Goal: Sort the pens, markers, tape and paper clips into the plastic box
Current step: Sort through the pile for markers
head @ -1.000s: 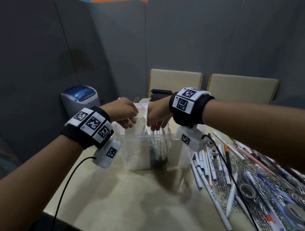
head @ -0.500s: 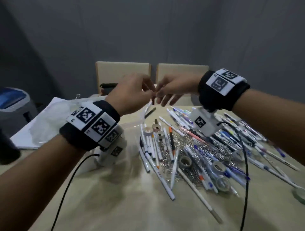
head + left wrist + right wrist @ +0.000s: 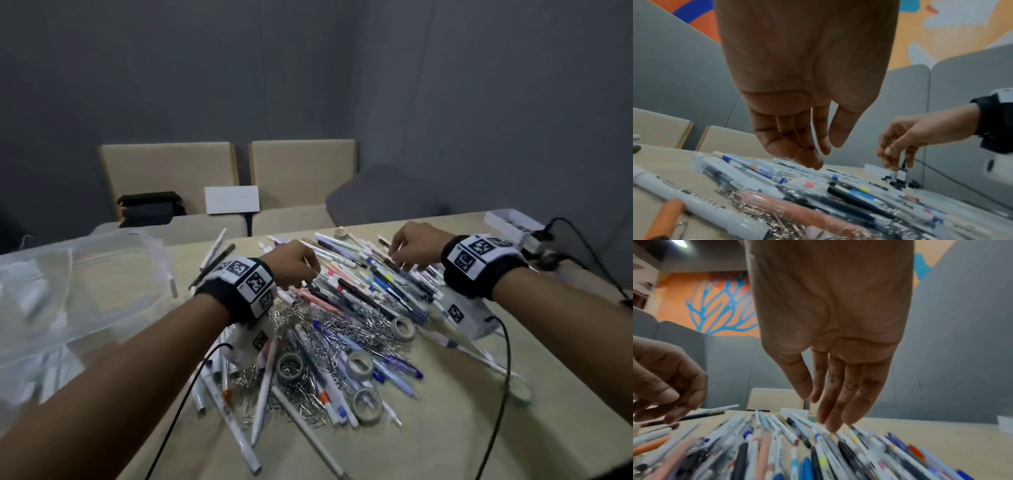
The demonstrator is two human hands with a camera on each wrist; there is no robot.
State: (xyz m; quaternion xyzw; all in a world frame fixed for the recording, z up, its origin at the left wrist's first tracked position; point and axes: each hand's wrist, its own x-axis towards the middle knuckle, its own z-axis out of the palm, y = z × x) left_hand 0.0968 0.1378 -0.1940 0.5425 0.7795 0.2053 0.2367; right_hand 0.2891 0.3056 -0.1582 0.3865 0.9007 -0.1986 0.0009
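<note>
Half a second ago my hands met in the air above the table; now both have dropped apart over the pile of pens and markers (image 3: 359,291), and my view has swung right so the plastic box (image 3: 68,291) sits blurred at the left edge. My left hand (image 3: 294,262) hangs over the near-left part of the pile, fingers loosely curled and holding nothing, tips just above a pen barrel. My right hand (image 3: 416,245) reaches over the far-right part, fingers straight and relaxed, tips just touching the pens, gripping nothing.

The paper clips (image 3: 342,325) lie in a silver drift under and between the pens, and 4 rolls of tape (image 3: 359,363) sit on the near side of the heap.

The risks, as I judge them: the pens lie crossed and stacked, so lifting 1 could drag its neighbours and roll some toward the table (image 3: 445,428) edge. Clips may snag on a pen and scatter. The wrist cable (image 3: 503,377) trails across the near-right of the table and could sweep loose pieces off.
</note>
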